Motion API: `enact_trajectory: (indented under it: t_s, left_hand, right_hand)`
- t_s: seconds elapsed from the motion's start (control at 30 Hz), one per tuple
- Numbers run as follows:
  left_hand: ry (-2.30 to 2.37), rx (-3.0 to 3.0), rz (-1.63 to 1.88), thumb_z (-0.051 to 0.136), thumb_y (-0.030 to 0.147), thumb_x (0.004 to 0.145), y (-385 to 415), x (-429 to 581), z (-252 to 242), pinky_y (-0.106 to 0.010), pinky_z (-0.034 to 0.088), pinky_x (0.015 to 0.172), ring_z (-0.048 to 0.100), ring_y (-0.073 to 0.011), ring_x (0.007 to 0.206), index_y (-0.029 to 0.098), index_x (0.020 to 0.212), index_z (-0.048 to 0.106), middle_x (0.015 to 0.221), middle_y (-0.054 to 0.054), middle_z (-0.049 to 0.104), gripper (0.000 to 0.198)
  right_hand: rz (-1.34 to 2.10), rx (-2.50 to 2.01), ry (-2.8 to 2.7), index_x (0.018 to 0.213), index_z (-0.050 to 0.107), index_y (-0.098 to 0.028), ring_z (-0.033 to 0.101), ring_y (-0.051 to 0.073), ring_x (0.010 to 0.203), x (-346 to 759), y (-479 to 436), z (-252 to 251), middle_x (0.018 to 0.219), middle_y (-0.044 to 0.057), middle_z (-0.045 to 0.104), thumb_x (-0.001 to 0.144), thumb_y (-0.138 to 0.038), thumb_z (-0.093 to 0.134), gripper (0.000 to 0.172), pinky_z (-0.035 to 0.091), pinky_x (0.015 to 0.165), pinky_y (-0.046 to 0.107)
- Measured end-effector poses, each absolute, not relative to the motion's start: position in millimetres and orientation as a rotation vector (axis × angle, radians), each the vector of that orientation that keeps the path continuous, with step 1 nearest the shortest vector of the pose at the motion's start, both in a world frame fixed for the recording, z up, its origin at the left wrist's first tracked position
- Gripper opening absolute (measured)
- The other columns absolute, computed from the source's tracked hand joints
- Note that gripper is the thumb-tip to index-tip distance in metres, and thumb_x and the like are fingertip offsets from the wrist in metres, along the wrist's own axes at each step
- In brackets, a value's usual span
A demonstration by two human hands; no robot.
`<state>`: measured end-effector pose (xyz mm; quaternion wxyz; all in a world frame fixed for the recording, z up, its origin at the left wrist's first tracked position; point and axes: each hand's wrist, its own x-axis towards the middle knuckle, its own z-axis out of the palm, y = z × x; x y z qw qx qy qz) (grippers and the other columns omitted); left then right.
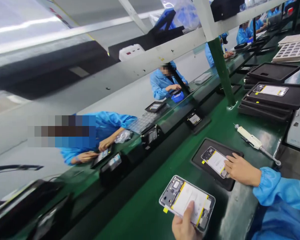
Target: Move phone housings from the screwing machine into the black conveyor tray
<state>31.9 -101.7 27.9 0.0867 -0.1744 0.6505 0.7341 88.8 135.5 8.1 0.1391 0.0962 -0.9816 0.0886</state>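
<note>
My left hand (186,225) grips an opened smartphone (173,193) by its lower end, the thumb pressed on the white battery label. Its back is off, showing the battery, dark inner parts and a yellow tab. Farther right, a second opened smartphone (216,160) lies over a black tray (202,150). My right hand (241,170) has its fingers on the near right end of that phone; the fingertips are partly hidden. Beyond my right hand, a white electric screwdriver (250,136) lies on the green bench.
Stacked black trays (267,106), the top one bearing another opened phone (272,90), stand at the right. A green post (222,73) rises from the bench (150,190). Across the sunken line, co-workers in blue handle phones. White sheets (292,50) are piled at the far right.
</note>
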Motion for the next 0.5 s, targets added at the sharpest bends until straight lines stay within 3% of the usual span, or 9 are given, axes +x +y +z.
enact_trajectory:
  t_s: [0.07,0.13,0.2,0.27,0.33,0.43,0.5]
  left_hand:
    - [1.944,-0.461,2.109,0.088,0.046,0.040,-102,42,26,-0.038,0.061,0.061,0.071,-0.0308,0.072,0.014,0.088,0.068,0.077,-0.009,0.075,0.061]
    - [2.001,-0.225,1.954,0.087,0.051,0.046,-84,58,26,-0.037,0.060,0.063,0.071,-0.0286,0.070,0.013,0.085,0.070,0.079,-0.010,0.076,0.057]
    - [2.011,0.192,1.746,0.080,0.054,0.060,-52,78,26,-0.034,0.059,0.064,0.069,-0.0249,0.067,0.013,0.079,0.072,0.075,-0.010,0.075,0.046]
    - [1.932,0.587,1.601,0.071,0.052,0.071,-12,100,25,-0.033,0.058,0.066,0.068,-0.0231,0.068,0.013,0.077,0.072,0.072,-0.010,0.073,0.040]
    - [1.857,0.782,1.535,0.068,0.051,0.074,25,121,22,-0.031,0.058,0.064,0.068,-0.0229,0.069,0.012,0.081,0.071,0.075,-0.011,0.072,0.039]
    - [1.781,0.986,1.345,0.068,0.049,0.075,64,140,15,-0.028,0.057,0.054,0.067,-0.0225,0.065,0.012,0.089,0.071,0.074,-0.011,0.072,0.040]
    - [1.698,1.243,1.168,0.069,0.047,0.076,80,137,10,-0.030,0.059,0.061,0.070,-0.0242,0.070,0.014,0.099,0.071,0.078,-0.011,0.073,0.040]
  right_hand:
    - [0.527,0.230,-2.873,0.104,0.067,-0.011,0.059,0.031,0.114,105,136,18,0.118,0.016,0.064,0.092,-0.032,0.060,0.025,0.042,0.105,0.058]
    - [0.820,0.093,-2.731,0.125,0.059,-0.013,0.053,0.029,0.124,132,138,29,0.135,0.018,0.054,0.093,-0.038,0.058,0.041,0.041,0.109,0.053]
    - [1.029,-0.082,-2.542,0.147,0.035,-0.014,0.042,0.030,0.135,158,138,38,0.150,0.019,0.035,0.086,-0.049,0.064,0.076,0.044,0.107,0.047]
    - [1.094,-0.250,-2.416,0.153,0.019,-0.015,0.032,0.034,0.140,177,135,43,0.156,0.019,0.019,0.073,-0.055,0.074,0.105,0.045,0.107,0.047]
    - [1.025,-0.457,-2.328,0.151,0.026,-0.017,0.031,0.035,0.140,191,135,43,0.157,0.018,0.017,0.070,-0.047,0.077,0.101,0.045,0.106,0.048]
    - [0.842,-0.703,-2.148,0.138,0.047,-0.016,0.046,0.030,0.130,209,157,44,0.148,0.017,0.034,0.071,-0.030,0.070,0.072,0.048,0.104,0.041]
    - [0.692,-0.755,-2.057,0.132,0.052,-0.016,0.053,0.027,0.121,232,192,52,0.140,0.016,0.042,0.069,-0.028,0.069,0.066,0.050,0.101,0.035]
